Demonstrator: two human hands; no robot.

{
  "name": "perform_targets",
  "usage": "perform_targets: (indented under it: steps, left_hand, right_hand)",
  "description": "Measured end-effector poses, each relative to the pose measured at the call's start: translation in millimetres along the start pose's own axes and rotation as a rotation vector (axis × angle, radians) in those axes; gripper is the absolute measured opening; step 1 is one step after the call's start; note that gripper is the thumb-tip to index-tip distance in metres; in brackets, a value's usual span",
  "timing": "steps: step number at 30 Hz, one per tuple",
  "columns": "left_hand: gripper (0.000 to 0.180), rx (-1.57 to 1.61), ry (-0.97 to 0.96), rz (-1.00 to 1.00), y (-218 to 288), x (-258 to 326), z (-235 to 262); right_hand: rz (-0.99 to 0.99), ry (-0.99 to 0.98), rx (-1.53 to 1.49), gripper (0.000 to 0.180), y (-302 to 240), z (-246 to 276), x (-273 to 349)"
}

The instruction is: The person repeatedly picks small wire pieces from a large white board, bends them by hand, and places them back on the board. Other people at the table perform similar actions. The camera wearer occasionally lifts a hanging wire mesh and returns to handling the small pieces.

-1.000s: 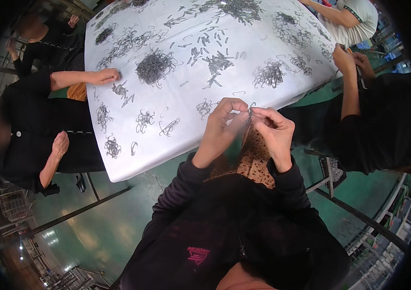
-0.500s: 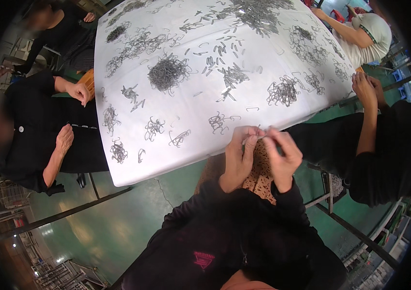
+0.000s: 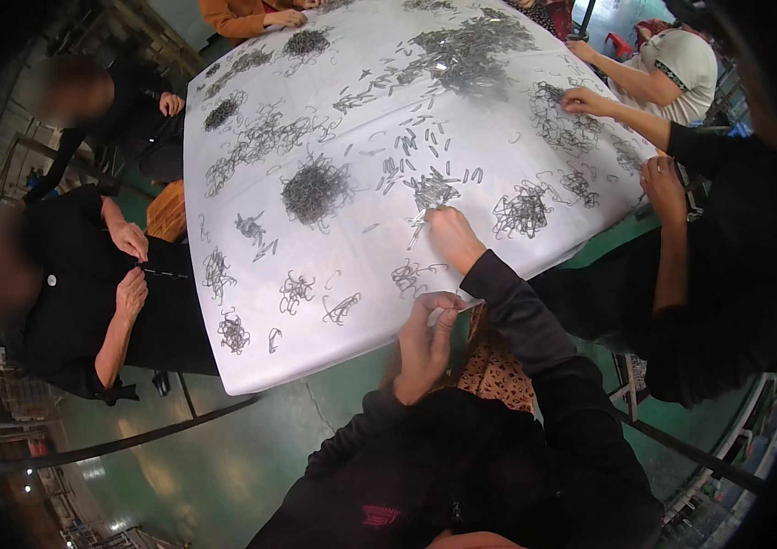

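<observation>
Parting from the left hand, the right hand has reached clips mid-frame, grip unclear. The left hand pinches below centre, contents unclear; two-handed work pauses.

The bare left hand is held palm inward, its thumb and index finger bent toward each other and meeting at the tips. Its forearm, in a long black fabric sleeve, is folded close to the torso. The bare right hand lies farther forward than the left, back upward, fingers pointing forward and leftward, its black-sleeved arm stretched out behind it.
</observation>
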State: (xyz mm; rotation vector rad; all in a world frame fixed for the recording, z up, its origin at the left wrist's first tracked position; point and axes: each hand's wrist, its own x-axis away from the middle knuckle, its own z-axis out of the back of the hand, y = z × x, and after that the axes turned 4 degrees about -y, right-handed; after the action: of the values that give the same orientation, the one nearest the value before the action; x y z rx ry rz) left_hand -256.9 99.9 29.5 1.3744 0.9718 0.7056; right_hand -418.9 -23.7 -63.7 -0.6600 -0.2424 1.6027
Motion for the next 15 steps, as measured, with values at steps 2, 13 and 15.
perform_targets:
  steps: [2,13,15]
  left_hand:
    - [0.005,-0.005,-0.007,-0.022,-2,0,2]
    - [0.009,-0.251,-0.146,-0.118,9,-14,3]
    - [0.009,-0.251,-0.123,-0.134,12,-13,2]
  right_hand:
    - [-0.063,-0.050,0.010,0.015,-8,24,8]
    - [-0.298,0.152,-0.960,0.020,-102,148,113]
    - [-0.261,0.183,-0.920,0.019,-108,149,115]
